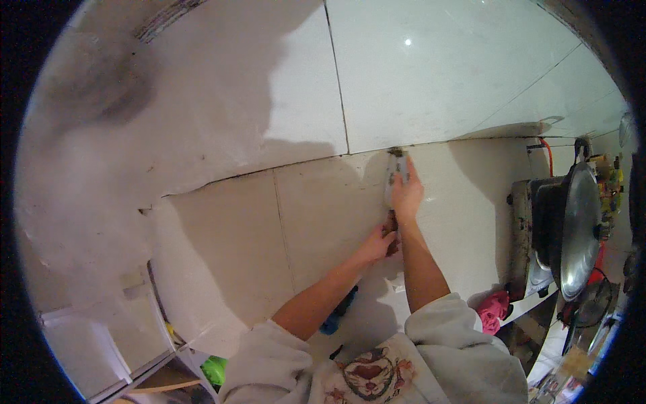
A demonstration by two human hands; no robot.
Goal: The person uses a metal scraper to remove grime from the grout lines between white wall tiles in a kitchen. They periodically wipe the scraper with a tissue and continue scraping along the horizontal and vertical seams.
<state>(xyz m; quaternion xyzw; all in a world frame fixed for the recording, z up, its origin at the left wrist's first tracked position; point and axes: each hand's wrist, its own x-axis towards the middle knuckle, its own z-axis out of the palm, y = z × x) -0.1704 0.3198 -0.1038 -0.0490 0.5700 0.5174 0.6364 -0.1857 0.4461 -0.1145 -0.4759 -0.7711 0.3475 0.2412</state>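
Note:
My right hand (409, 194) lies on the broad blade of a metal cleaver (391, 187), whose end reaches the joint between the tiled counter (323, 212) and the tiled wall (414, 91). Around the cleaver's dark handle (392, 222), nearer my body, my left hand (378, 243) is closed. A small dark clump (396, 151) sits at the blade's far end, against the wall joint. Which part of the blade my right fingers press is partly hidden.
At the right stands a gas stove (522, 227) with a lidded wok (580, 232). A pink cloth (492, 312) hangs by the counter edge. Bottles (610, 187) stand beyond the wok. A blue object (333, 320) lies below my left forearm, a green one (214, 370) lower left.

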